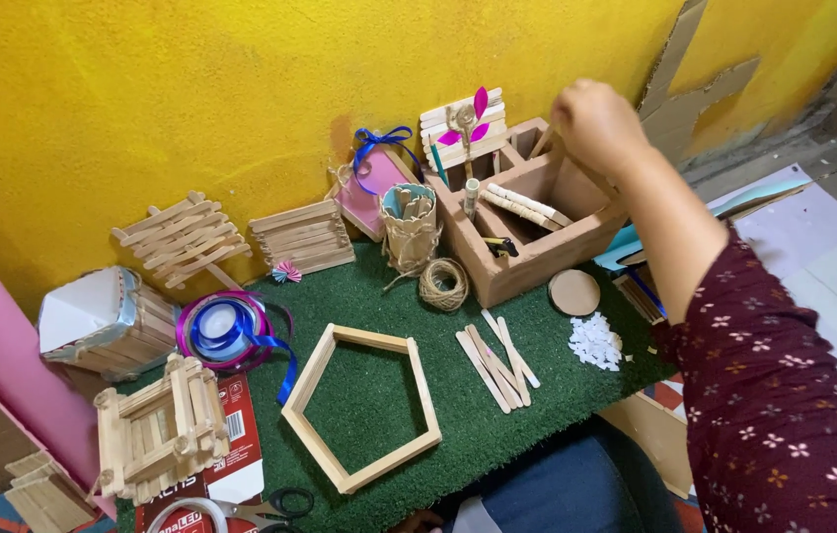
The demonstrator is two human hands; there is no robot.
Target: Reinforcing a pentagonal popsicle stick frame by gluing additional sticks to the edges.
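My right hand (596, 123) reaches over the far corner of a brown cardboard organiser box (537, 259), fingers curled; I cannot see whether it grips anything. The box holds craft sticks, a glue tube and small tools. On the green turf mat (497, 415) lies a pentagon frame of craft sticks (315, 370), with several loose craft sticks (497, 360) to its right. Only fingertips of my left hand (418, 521) show at the bottom edge.
A twine ball (443, 283), a round cardboard disc (573, 292) and white paper bits (596, 342) lie near the box. Stick-built crafts, ribbon rolls (226, 328) and scissors (251, 511) fill the left side. A yellow wall (191, 89) stands behind.
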